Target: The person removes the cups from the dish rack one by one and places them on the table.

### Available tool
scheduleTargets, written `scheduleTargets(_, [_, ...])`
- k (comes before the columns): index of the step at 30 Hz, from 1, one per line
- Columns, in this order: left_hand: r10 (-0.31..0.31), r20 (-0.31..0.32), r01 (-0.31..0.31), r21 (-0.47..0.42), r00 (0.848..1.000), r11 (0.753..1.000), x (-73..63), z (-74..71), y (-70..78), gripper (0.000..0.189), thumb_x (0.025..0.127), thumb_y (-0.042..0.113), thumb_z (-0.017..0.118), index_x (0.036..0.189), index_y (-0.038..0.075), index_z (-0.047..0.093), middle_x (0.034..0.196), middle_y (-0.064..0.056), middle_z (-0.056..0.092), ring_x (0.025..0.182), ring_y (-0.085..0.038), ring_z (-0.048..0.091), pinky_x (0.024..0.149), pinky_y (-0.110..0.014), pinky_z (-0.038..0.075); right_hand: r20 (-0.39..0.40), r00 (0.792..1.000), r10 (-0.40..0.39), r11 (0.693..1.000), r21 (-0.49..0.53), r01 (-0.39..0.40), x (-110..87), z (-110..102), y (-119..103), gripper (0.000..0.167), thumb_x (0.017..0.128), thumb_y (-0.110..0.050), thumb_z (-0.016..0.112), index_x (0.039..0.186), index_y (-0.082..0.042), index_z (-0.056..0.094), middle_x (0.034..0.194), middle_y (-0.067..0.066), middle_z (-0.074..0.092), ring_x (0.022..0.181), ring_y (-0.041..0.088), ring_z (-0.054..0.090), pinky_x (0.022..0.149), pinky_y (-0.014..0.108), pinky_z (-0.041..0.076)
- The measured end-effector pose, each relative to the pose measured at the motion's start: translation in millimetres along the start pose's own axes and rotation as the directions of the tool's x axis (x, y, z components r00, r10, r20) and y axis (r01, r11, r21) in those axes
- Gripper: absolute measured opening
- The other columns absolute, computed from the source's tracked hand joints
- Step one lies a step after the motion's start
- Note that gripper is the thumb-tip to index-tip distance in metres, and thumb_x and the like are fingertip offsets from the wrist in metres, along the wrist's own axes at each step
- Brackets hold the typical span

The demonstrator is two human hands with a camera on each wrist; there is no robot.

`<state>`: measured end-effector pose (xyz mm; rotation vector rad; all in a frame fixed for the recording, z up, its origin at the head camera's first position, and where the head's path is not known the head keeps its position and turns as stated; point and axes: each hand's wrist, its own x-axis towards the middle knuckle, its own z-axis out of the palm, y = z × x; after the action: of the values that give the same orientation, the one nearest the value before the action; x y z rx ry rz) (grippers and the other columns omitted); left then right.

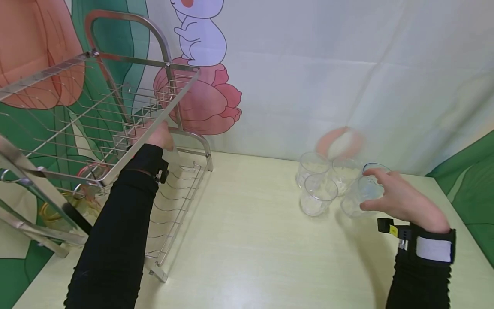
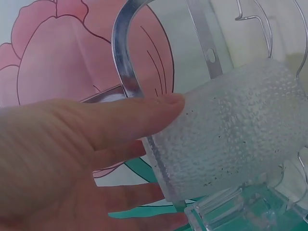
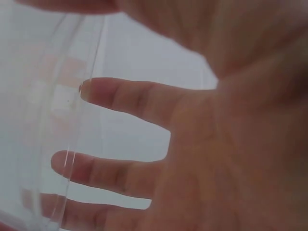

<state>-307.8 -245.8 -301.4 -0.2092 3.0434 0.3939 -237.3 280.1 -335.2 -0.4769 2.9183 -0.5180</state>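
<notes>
At the left, my left hand reaches under the upper tier of the wire rack. In the left wrist view its thumb and fingers grip the edge of a clear, bumpy-textured plastic cup, tilted on its side above the lower wires. A second clear piece lies below it. My right hand curves its thumb and fingers around a clear cup at the right. The right wrist view shows fingertips against the rim area of this cup. Several clear cups stand beside it.
The rack's lower wire tier stands on the pale table. Yellowish and reddish transparent cups sit at the rack's left. A printed curtain hangs behind the table.
</notes>
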Motion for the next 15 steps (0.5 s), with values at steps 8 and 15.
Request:
scheduleTargets(8, [-0.089, 0.032, 0.089, -0.009, 0.996, 0.996, -1.3, 0.5, 2.8, 0.056, 0.085, 0.007, 0.068, 0.132, -0.006, 0.041, 0.126, -0.034, 0.044, 0.113, -0.049, 0.047, 0.093, -0.06, 0.043, 0.023, 0.998, 0.061, 0.998, -0.024, -0.06, 9.9, 11, -6, 0.08, 0.081, -0.039, 0.077, 0.142, -0.002, 0.039, 0.137, 0.038, 0.035, 0.121, 0.05, 0.036, 0.086, 0.067, 0.042])
scheduleTargets(15, [-0.065, -0.016, 0.065, 0.003, 0.998, 0.998, -1.0, 2.7, 2.4, 0.051, 0.082, 0.003, 0.069, 0.126, -0.008, 0.045, 0.123, -0.033, 0.05, 0.11, -0.046, 0.051, 0.092, -0.057, 0.045, 0.04, 0.995, 0.095, 0.995, -0.036, -0.094, 20.9, 22, -9, 0.084, 0.077, -0.043, 0.079, 0.141, -0.004, 0.041, 0.134, 0.039, 0.038, 0.116, 0.05, 0.042, 0.082, 0.069, 0.045])
